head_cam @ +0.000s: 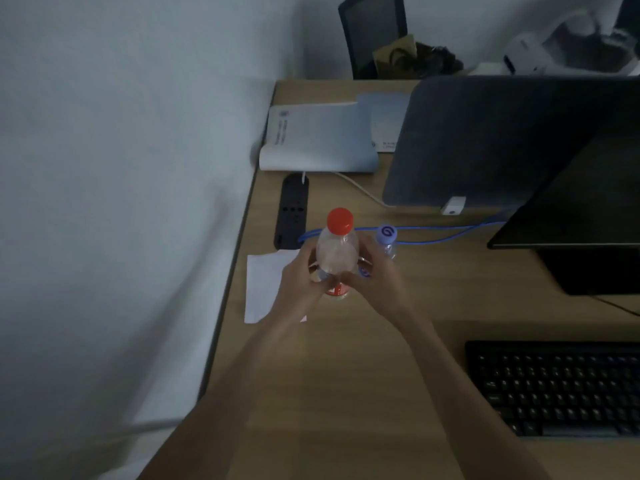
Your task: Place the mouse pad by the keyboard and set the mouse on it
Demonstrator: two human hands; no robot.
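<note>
A black keyboard (pixel 561 389) lies at the lower right of the wooden desk (pixel 346 393). No mouse pad or mouse shows in this view. Both hands hold a clear plastic bottle with a red cap (pixel 337 251) at the desk's left side. My left hand (pixel 304 278) wraps its left flank and my right hand (pixel 374 275) wraps its right flank, thumbs meeting in front. The bottle stands upright, its base hidden by my fingers.
A second bottle with a pale purple cap (pixel 387 237) stands just behind my right hand. A black power strip (pixel 292 209), blue cable (pixel 450 233), white paper sheet (pixel 266 285), white booklet (pixel 318 140), dark monitor (pixel 571 188) and grey panel (pixel 478 140) crowd the desk's back. The wall borders the left edge.
</note>
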